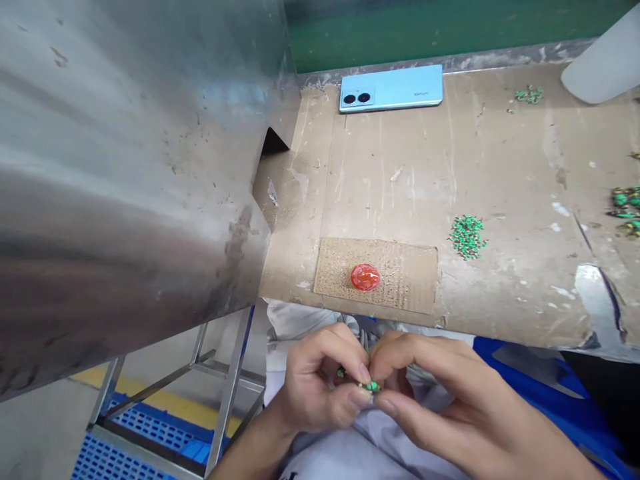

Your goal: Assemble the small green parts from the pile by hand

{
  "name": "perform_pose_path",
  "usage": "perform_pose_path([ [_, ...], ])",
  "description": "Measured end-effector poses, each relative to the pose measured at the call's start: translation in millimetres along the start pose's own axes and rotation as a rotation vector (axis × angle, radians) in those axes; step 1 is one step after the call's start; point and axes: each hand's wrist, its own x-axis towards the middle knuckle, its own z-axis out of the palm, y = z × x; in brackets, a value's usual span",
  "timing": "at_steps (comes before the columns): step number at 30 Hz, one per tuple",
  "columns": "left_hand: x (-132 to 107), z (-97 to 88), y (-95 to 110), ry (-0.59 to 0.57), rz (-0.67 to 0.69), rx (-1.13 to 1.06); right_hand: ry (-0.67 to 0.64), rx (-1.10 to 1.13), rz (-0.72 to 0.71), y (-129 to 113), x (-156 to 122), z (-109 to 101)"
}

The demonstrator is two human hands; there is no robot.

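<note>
In front of my lap, below the table edge, my left hand (327, 380) pinches a small green and gold piece (371, 386) between thumb and index finger. Thumb and index finger of my right hand (435, 387) close on the same piece from the other side. Another green bit (341, 371) shows between the fingers of my left hand. Just beyond the hands lies a strip of corrugated cardboard (415, 277). On it rests a small round red blob or shallow cap with a shiny, wet-looking surface (365, 277). To its right is a pile of tiny green and gold bits (467, 237).
A large metal box (125, 167) fills the left side. A light blue phone (395, 89) lies at the back, with green bits (529, 95) near a white container (605, 63). More green pieces (627, 200) lie far right. The table's cardboard cover (597, 300) is torn at the front right.
</note>
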Motion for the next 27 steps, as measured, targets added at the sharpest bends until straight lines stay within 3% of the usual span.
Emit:
perform_pose_path([
  [5,4.2,-2.8,5.6,-0.013,-0.019,0.007,0.070,-0.010,-0.041,0.2,-0.3,1.8],
  [10,7.4,-3.2,12.2,-0.054,0.015,0.106,0.003,-0.076,-0.144,5.1,-2.0,-2.3],
  [19,5.3,0.0,28.5,-0.053,0.003,0.367,0.050,-0.460,-0.429,16.4,-4.8,-6.5],
  [23,7.7,4.0,36.7,-0.023,0.036,0.559,0.030,-0.582,-0.469,19.4,-9.5,-8.3],
  [27,9.1,7.2,36.5,0.009,0.088,0.610,0.062,-0.588,-0.483,21.6,-12.3,-6.3],
])
